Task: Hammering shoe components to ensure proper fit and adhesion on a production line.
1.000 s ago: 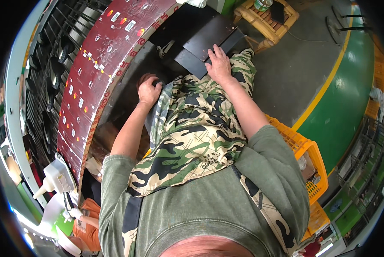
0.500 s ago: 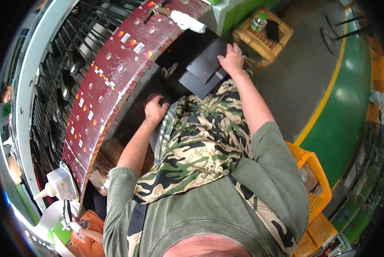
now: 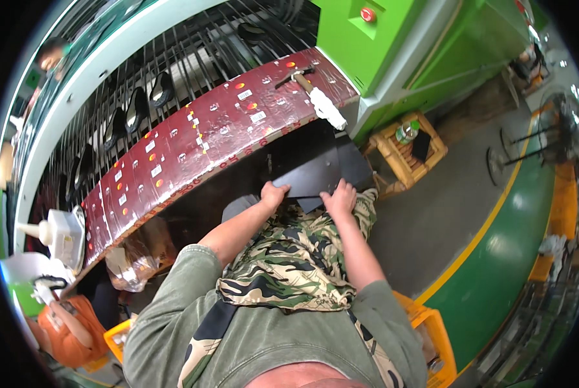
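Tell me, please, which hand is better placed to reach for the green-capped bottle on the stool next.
Probably the right hand: it is nearer the bottle and stool, toward the right of the dark sheet's near edge. The left hand is farther, by the sheet's left corner.

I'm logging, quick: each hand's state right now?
Left hand: at a corner of the dark sheet; grip cannot be told.
Right hand: partly open, at the sheet's near edge.

The bare left hand (image 3: 274,195) shifts from beside the front edge of the maroon-wrapped counter (image 3: 195,145) to the near-left corner of the flat black sheet (image 3: 312,171); the bare right hand (image 3: 340,198) moves to its near-right corner.
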